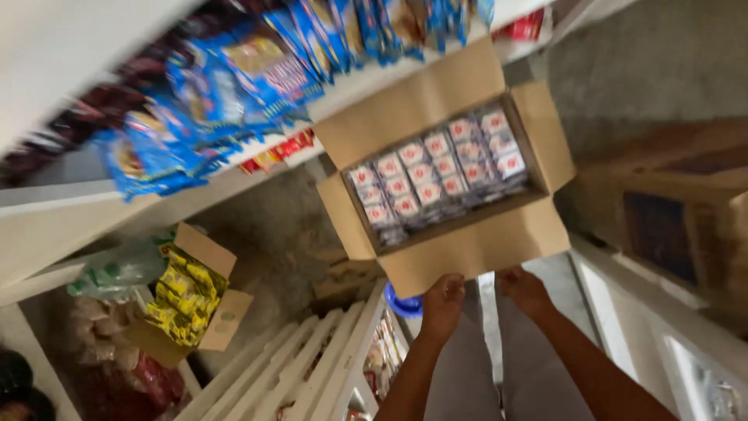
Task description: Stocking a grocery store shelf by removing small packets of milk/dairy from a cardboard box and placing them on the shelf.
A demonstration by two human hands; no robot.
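Shelves, white, ran across the upper left of the frame, biggest thing in view. Blurred blue snack bags crowded the top shelf, with red packets along the edge below.

Cardboard box sat centre frame, tilted, all four flaps open. Inside: rows of small clear packets with red-and-white labels, packed tight, filling the box.

Brown carton at right edge, well apart from the open box, dark printed panel on its side.

Smaller open box at lower left, holding yellow packets. A pale green bottle lay just beside it, above bagged goods too blurred to tell.

White slatted rack at bottom centre, more packets beside it, blurred.

Both forearms came up from the bottom right. Left hand gripped the near flap edge of the cardboard box, fingers curled under it, knuckles toward camera. Right hand also at that flap's edge, just right of the left one, fingers curled on the cardboard; exact grip hidden by the flap. Hands near each other, not touching.

Blue round thing just left of the left hand, partly hidden behind the wrist; can't tell what it was.
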